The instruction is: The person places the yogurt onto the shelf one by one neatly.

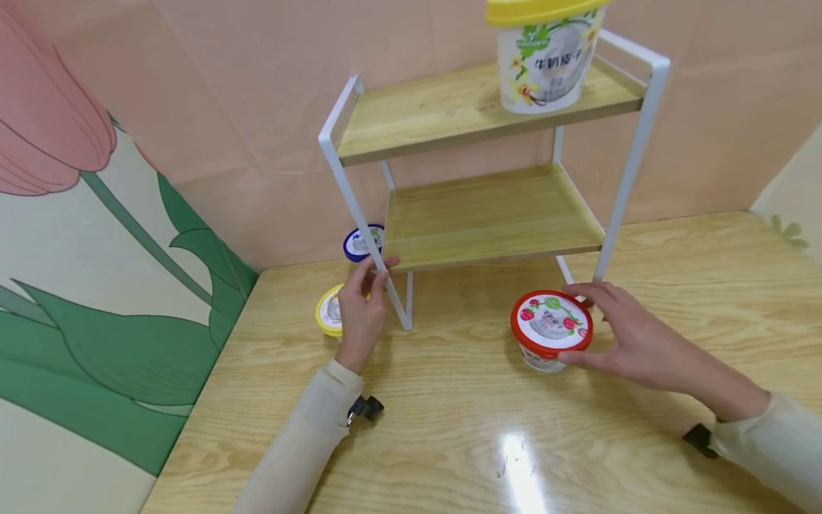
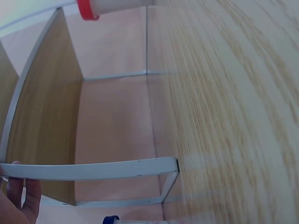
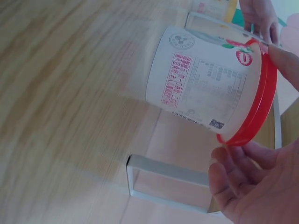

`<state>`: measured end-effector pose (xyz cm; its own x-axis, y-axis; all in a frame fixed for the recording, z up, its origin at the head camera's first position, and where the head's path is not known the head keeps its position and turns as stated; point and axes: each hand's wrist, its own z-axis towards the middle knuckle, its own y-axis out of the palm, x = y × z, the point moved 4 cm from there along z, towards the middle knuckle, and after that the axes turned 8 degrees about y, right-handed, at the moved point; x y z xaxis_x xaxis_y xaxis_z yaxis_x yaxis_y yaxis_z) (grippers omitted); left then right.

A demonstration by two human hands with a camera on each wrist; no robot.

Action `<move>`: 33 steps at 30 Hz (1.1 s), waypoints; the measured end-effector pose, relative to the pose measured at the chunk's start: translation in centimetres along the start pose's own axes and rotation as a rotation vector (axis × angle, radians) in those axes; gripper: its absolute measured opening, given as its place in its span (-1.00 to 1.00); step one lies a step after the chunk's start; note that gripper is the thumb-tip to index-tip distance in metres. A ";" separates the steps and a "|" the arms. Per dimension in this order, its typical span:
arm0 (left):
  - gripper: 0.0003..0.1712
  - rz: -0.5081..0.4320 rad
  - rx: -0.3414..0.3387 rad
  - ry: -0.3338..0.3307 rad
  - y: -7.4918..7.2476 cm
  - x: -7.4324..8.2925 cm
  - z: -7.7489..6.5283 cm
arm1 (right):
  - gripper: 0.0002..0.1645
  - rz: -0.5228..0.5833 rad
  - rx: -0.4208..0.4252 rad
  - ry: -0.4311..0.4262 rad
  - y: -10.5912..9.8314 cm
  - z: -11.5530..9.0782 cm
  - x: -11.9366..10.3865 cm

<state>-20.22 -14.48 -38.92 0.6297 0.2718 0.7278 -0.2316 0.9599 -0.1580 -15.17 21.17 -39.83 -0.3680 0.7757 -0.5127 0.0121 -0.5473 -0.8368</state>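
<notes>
A two-tier rack (image 1: 494,221) with wooden boards and a white metal frame stands against the back wall. My left hand (image 1: 363,310) grips its front left leg at the lower board, thumb in front; the left wrist view shows fingertips (image 2: 32,196) beside the white bar. In front of the rack's right side is a white paper tub (image 3: 198,84) with a red lid (image 1: 552,325) and strawberry print. My right hand (image 1: 636,343) holds this tub by the lid's rim, with the thumb on the near side and the fingers on the far side.
On the rack's top board sits a large white tub with a yellow lid (image 1: 546,61). Beside the rack's left legs stand a small yellow-lidded tub (image 1: 329,312) and a blue-lidded tub (image 1: 357,244). A tulip-painted panel (image 1: 115,307) borders the wooden table (image 1: 449,428) on the left.
</notes>
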 end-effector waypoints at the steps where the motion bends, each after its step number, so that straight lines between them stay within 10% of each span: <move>1: -0.75 0.001 0.000 -0.007 0.0 0.0 0.0 | 0.10 0.002 -0.001 -0.012 0.0 0.0 0.1; 26: -0.76 0.005 0.004 0.021 -0.1 0.0 -0.2 | 0.09 0.144 -0.090 -0.118 0.0 0.4 1.5; 33: -0.74 0.001 0.004 0.000 0.0 0.1 0.0 | 0.14 0.075 -0.040 -0.015 0.1 0.1 0.6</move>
<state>-20.19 -14.44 -38.88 0.6293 0.2724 0.7278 -0.2348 0.9594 -0.1561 -15.47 21.57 -40.20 -0.3790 0.7280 -0.5713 0.0770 -0.5904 -0.8034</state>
